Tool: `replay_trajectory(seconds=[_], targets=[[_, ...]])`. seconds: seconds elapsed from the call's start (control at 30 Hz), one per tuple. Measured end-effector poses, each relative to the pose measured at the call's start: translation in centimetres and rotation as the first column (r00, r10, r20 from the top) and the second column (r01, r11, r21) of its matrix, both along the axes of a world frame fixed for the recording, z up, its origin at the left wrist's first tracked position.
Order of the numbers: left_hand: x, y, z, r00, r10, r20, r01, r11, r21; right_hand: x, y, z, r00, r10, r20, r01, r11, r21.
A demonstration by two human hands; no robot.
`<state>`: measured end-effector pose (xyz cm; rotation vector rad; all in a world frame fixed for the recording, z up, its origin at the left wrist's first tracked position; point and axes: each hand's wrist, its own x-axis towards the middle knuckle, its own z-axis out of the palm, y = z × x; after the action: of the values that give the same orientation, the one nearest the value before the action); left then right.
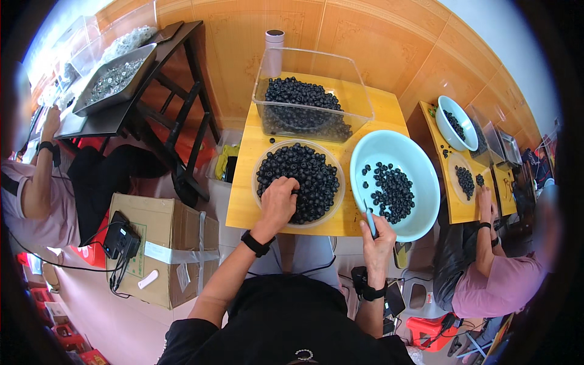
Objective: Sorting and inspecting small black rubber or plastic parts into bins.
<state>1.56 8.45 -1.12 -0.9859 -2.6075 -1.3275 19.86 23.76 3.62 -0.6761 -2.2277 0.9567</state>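
Note:
My left hand (pixel 280 199) reaches into a shallow round tray (pixel 339 201) heaped with small black ring-shaped parts (pixel 299 171). Its fingers are curled together against the heap, and what they pinch, if anything, is hidden. In my right hand (pixel 379 238) is a slim light-blue pen-like tool (pixel 370 221), its thin tip pointing up over the near left rim of a light-blue basin (pixel 426 176). Loose black parts (pixel 394 191) lie spread across the bottom of that basin. The tool's exact kind cannot be made out.
Behind the tray stands a clear plastic bin (pixel 359 115) of black parts, with a pink bottle (pixel 274 53) beyond it. A cardboard box (pixel 152 243) sits left of the yellow table (pixel 243 207). Co-workers sit on both sides, the right one at another table (pixel 435 140).

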Motion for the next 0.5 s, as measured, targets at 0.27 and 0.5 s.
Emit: replay_trajectory(seconds=[0.27, 0.5], targets=[[-0.2, -3.2, 2.8, 0.382, -0.622, 0.683, -0.199, 0.667, 0.718, -0.2, -1.4, -0.7, 0.997, 0.07, 0.01, -0.068, 0.986, -0.154], [1.4, -3.9, 2.6, 0.166, -0.761, 0.627, -0.29, 0.57, 0.769, -2.4, -3.9, 1.1, 0.945, 0.324, -0.051, -0.328, 0.938, -0.112]])
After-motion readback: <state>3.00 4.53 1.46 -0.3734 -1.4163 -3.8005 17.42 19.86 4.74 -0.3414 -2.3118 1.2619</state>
